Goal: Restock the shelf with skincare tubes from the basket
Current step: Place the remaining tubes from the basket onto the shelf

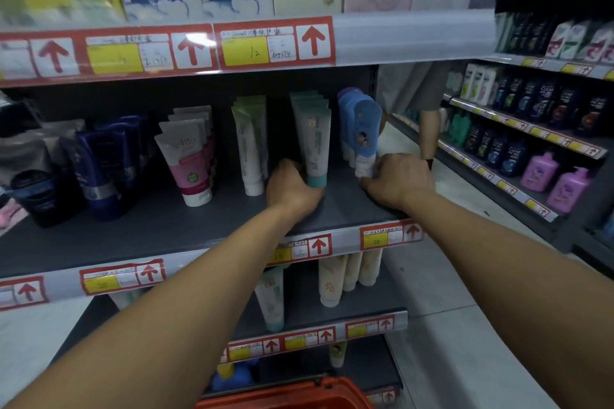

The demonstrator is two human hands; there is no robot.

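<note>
Right now your left hand (pixel 292 189) is wrapped around the foot of the teal-capped skincare tube (pixel 314 143), which stands at the front of its row on the middle shelf (pixel 166 229), cap down, long axis upright with a slight lean to the left. Just to the right of that tube, your right hand (pixel 395 179) pinches the white cap end of the blue tube (pixel 363 136), also upright and cap down. Left of the teal-capped tube stand the pale green tubes (pixel 251 143), then the pink-and-white tubes (pixel 192 159), then dark blue tubes (pixel 99 166) well to the left. Below it, the orange basket (pixel 292 395) shows only its rim, so you cannot tell how many tubes remain. Several rows are already stocked, so judge yourself partway through; bare shelf in front suggests room for more.
</note>
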